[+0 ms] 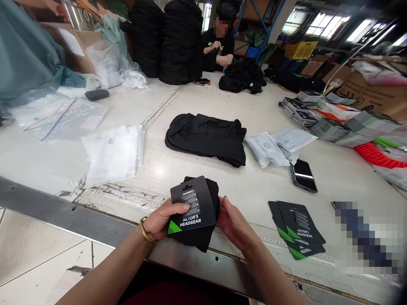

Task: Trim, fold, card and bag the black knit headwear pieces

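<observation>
Two hands [200, 222]; one black card [192, 203] and one black cloth bundle [203, 237] between them; at least three fanned black cards [297, 228] at 3 o'clock; one phone [303, 176] at 2 o'clock; one folded black garment [205, 140] at 12 o'clock; two tall black stacks [171, 42] at 11 o'clock; one co-worker [219, 48] at 12 o'clock.

On my feed a long pale worktop [337, 178] runs through the middle of the room, edged with a scuffed steel strip [63, 207]. Below it on the left I can see pale floor tiles [41, 250]. Far back there's blue-framed shelving [251, 21] holding cartons, with a yellow crate [300, 50] just to its right. Large bright windows [324, 29] line the upper right, and a narrower window [206, 15] shows behind the shelving's left side. Cardboard boxes [372, 91] stand along the right, and daylight leaves a soft glare [159, 171] on the worktop.
</observation>
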`<action>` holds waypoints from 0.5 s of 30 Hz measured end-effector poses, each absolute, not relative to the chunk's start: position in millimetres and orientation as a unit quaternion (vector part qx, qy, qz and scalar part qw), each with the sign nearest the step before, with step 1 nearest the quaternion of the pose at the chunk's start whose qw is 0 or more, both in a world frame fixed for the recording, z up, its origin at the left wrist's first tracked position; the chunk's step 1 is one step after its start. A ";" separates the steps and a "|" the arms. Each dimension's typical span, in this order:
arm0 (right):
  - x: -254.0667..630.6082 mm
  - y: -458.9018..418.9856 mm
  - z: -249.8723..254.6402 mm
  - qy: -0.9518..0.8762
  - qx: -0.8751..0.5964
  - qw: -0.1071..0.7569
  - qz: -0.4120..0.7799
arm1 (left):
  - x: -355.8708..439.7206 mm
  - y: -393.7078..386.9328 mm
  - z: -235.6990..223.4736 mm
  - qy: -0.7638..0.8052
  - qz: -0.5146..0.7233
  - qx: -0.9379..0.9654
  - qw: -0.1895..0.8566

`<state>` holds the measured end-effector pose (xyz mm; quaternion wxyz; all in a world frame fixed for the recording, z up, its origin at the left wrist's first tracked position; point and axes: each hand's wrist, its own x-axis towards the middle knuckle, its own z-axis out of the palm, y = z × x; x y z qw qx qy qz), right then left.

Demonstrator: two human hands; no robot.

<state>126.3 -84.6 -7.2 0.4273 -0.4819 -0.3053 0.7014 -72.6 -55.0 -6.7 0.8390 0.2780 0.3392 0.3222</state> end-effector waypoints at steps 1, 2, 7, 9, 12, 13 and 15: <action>124.2 -89.0 -6.5 -0.288 -0.441 0.413 0.743 | -71.9 -55.9 -6.0 0.338 0.321 0.280 0.839; 121.4 -92.6 -5.8 -0.278 -0.412 0.408 0.766 | -70.6 -56.4 -5.5 0.343 0.320 0.294 0.833; 101.5 -97.8 -9.7 -0.299 -0.433 0.437 0.729 | -62.9 -58.3 -7.8 0.384 0.347 0.425 0.742; 96.3 -97.3 -13.3 -0.294 -0.464 0.449 0.704 | -65.4 -59.4 -9.1 0.380 0.349 0.470 0.716; 98.2 -97.1 -17.1 -0.297 -0.482 0.467 0.679 | -83.4 -50.0 -7.9 0.422 0.321 0.549 0.646; 101.2 -97.1 -18.2 -0.299 -0.488 0.468 0.673 | -94.2 -41.3 -6.4 0.458 0.312 0.579 0.598; 108.4 -96.4 -20.6 -0.302 -0.502 0.459 0.668 | -121.9 -14.4 -2.8 0.563 0.304 0.625 0.448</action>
